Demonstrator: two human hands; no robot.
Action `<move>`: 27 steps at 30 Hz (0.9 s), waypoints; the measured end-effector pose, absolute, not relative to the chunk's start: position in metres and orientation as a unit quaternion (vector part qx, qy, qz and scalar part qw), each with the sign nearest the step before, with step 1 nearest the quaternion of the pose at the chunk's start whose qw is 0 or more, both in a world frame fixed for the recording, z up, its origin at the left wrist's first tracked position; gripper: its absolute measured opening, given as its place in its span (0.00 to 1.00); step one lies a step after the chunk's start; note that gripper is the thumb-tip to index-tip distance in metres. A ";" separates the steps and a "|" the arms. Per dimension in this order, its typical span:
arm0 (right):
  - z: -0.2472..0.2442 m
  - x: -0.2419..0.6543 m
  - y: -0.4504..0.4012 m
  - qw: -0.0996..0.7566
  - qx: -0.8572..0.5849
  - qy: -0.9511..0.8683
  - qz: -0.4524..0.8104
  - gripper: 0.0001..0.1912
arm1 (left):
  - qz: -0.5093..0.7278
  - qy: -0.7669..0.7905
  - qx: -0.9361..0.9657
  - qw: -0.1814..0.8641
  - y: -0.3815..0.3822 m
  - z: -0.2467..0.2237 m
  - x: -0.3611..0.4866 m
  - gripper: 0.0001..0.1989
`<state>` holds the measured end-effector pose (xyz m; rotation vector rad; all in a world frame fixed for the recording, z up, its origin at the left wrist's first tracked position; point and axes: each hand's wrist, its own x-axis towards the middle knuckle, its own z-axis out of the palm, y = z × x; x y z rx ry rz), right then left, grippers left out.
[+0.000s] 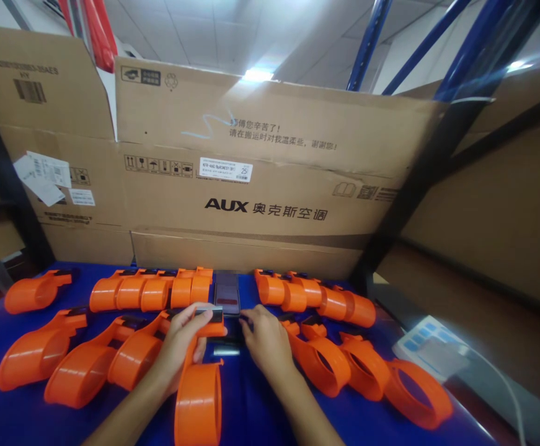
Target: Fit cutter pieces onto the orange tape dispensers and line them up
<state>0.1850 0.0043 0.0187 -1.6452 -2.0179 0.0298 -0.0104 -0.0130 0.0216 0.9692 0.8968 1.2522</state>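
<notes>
My left hand (186, 334) is closed around the arm of an orange tape dispenser (199, 402), whose ring hangs down toward me. A dark, shiny-topped piece sits at the upper end of that arm, under my thumb. Just right of it, my right hand (266, 339) has its fingers curled together near the lower edge of a phone (227, 293); whatever they pinch, if anything, is hidden. Between the hands, a small silvery strip (226, 350) lies on the blue tabletop (246, 402).
Several more orange dispensers stand in rows at left (105, 292) and right (360, 308). A large cardboard panel (270, 241) closes off the back between dark posts. On the right are a blue-and-white box (430, 347) and a white cable (506, 378).
</notes>
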 end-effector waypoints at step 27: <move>0.039 0.178 -0.020 0.480 -0.368 -0.786 0.132 0.15 | 0.527 0.400 0.461 0.591 -0.015 0.021 -0.004 0.22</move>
